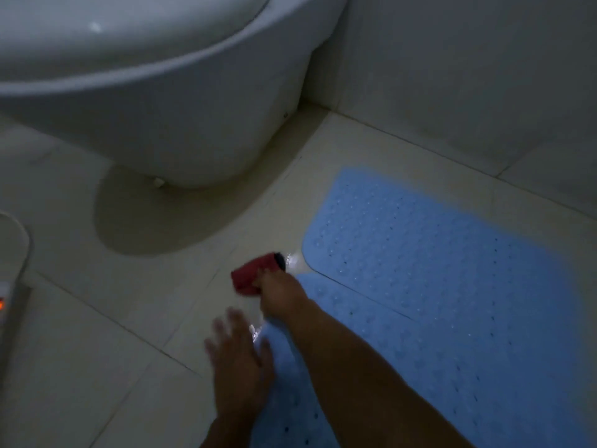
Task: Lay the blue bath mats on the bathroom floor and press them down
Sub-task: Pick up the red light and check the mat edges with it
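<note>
Two blue bath mats with small holes lie flat on the pale tiled floor, side by side. The far mat (436, 253) reaches toward the wall. The near mat (468, 383) runs under my right forearm to the bottom edge. My right hand (279, 295) grips a small red object with a black end (255, 273), just off the mats' left corners, where a bright spot of light falls on the wet-looking tile. My left hand (239, 360), blurred, has its fingers spread and lies at the left edge of the near mat.
A white toilet (181, 108) fills the upper left, its base standing on the floor close to the mats. A tiled wall (468, 76) borders the far mat on the right. A white object with an orange light (6, 286) sits at the left edge.
</note>
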The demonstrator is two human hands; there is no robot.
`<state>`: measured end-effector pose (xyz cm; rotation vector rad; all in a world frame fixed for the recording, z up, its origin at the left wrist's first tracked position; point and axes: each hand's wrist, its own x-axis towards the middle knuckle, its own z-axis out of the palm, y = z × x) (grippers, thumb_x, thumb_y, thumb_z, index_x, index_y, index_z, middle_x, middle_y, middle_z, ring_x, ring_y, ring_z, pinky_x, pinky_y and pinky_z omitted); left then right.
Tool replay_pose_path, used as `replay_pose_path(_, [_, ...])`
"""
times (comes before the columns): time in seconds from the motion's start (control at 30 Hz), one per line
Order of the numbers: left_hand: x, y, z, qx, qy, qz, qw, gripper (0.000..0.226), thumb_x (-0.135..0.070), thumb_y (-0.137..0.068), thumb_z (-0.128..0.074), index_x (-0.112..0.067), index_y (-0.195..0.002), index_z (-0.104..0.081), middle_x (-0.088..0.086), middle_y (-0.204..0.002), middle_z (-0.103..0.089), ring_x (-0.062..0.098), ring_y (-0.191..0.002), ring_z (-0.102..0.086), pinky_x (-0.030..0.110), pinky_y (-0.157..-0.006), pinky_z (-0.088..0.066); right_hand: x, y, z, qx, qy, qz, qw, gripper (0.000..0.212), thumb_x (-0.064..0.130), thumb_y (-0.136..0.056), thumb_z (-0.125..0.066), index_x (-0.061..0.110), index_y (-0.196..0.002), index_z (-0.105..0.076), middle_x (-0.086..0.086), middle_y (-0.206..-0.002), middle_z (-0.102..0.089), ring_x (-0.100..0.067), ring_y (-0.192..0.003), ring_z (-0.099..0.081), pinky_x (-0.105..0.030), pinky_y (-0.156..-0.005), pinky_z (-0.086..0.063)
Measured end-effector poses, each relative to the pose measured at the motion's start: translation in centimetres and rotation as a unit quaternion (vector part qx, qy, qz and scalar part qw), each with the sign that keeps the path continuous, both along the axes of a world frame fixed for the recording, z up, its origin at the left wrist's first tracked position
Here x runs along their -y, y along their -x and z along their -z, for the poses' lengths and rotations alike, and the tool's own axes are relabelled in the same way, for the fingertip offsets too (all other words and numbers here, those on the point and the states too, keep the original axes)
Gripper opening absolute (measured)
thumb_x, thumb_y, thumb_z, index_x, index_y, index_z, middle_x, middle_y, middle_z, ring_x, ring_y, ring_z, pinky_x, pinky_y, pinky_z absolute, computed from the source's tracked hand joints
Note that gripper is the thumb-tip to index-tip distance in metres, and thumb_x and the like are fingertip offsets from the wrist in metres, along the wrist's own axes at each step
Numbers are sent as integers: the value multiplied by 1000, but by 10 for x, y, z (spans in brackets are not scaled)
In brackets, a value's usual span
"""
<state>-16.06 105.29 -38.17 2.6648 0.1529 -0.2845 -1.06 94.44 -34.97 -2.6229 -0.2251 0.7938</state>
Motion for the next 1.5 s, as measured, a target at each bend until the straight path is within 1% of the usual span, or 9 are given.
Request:
replay_pose_path(0.1, [-57,-12,-43,-103,3,-56,993,78,-31,-84,-44,15,-147,-41,38,-150,-44,71,-128,-42,79,-93,-42,-12,37,-40,-91,-134,34,986,35,26,-81,-76,17,-115,-78,-10,-119,-75,-23,-113,-68,-34,-105,-52])
replay_pose_path(0.27, [-57,-31,-161,-194,71,32,978,81,-41,-97,-68,-17,-163,-28,9,-169,-24,34,-152,-34,42,-118,-33,17,87,-137,-108,-251,159,949,38,-9,-75,-50,9,-91,-80,-10,-90,-76,-16,-85,-68,-27,-79,-55])
replay_pose_path(0.37, [-12,-25,-262,-190,131,78,970,20,-34,-92,-74,-23,-109,-73,1,-108,-77,22,-98,-72,34,-85,-53,68,116,-224,-78,-302,276,909,34,-14,-75,-51,4,-82,-78,1,-73,-71,-7,-73,-66,-20,-78,-54])
replay_pose_path(0.47, [38,-7,-369,-200,155,147,956,15,-30,-93,-73,-29,-81,-65,-6,-72,-69,3,-63,-62,24,-60,-45,117,154,-328,-63,-289,372,880,42,-17,-79,-50,17,-72,-73,1,-72,-69,-10,-69,-64,-16,-69,-51])
replay_pose_path(0.63, [113,20,-564,-174,186,231,939,29,-47,-92,-56,-26,-101,-73,-5,-93,-75,16,-84,-70,33,-76,-53,194,213,-522,-16,-179,480,858,23,19,-88,-72,17,-111,-73,-1,-98,-71,-14,-89,-66,-27,-86,-54])
replay_pose_path(0.8, [139,43,-740,-178,241,266,916,17,-18,-98,-63,-19,-112,-73,-2,-97,-76,13,-85,-70,30,-77,-53,213,252,-707,-106,-249,553,788,53,60,-89,-68,10,-104,-74,-8,-100,-77,-21,-89,-75,-32,-69,-44])
replay_pose_path(1.23, [166,75,-943,-349,159,325,864,37,-35,-96,-71,-28,-132,-67,0,-127,-67,18,-116,-65,33,-86,-52,257,297,-894,107,-280,475,827,20,18,-99,-67,1,-99,-78,-5,-81,-73,-2,-71,-64,-19,-65,-48])
replay_pose_path(1.37, [204,64,-979,-161,161,322,919,30,-21,-96,-70,-15,-125,-73,3,-111,-73,12,-96,-65,30,-87,-52,293,296,-930,189,-241,445,841,24,11,-92,-74,8,-68,-72,8,-58,-63,4,-55,-53,-21,-62,-44])
replay_pose_path(1.5, [249,55,-1014,-56,222,300,926,54,-17,-96,-71,-18,-148,-55,11,-146,-58,27,-130,-58,36,-106,-46,328,294,-970,237,-241,411,847,38,9,-90,-70,22,-56,-56,15,-45,-47,-1,-50,-44,-26,-60,-37])
